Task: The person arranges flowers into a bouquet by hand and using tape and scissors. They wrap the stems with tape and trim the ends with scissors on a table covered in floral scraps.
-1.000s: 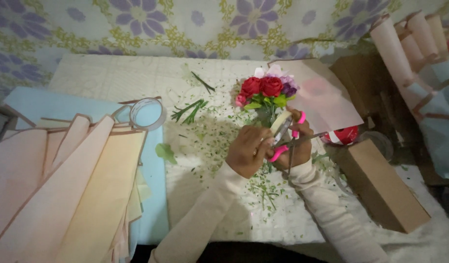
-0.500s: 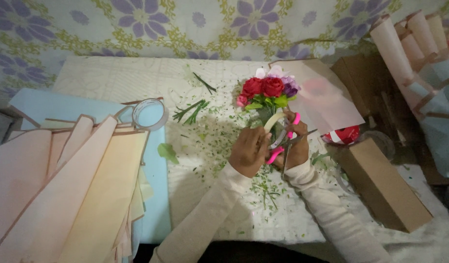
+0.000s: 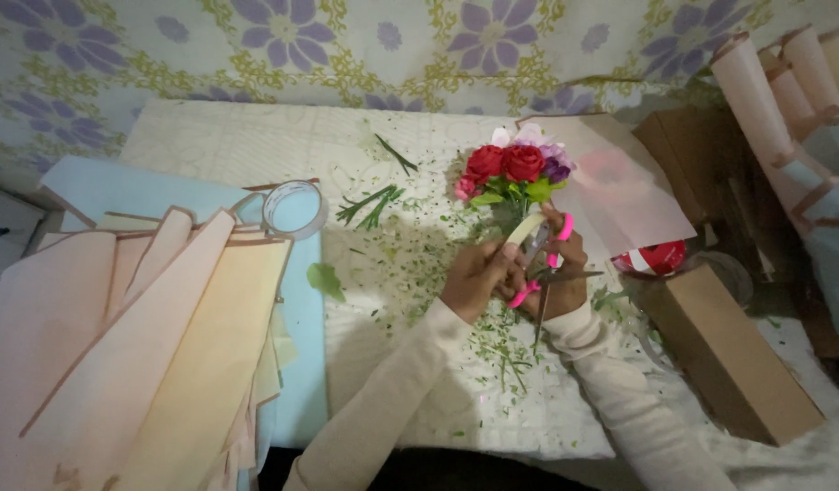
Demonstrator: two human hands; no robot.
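While gripping the bouquet (image 3: 515, 173) stems, both hands' fingers (image 3: 492, 264) closed, right hand (image 3: 556, 273) with pink-handled scissors (image 3: 542, 273).

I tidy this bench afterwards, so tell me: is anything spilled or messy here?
Yes. Small green stem and leaf trimmings are scattered over the white work mat, thickest below the left hand and right hand, which hold the red rose bunch and pink-handled scissors.

Backdrop is a pale fabric wall covering (image 3: 365, 45) printed with big purple flowers and yellow-green vines. The white embossed surface (image 3: 237, 145) sits right against it. Lighting's dim, the corners going shadowy.
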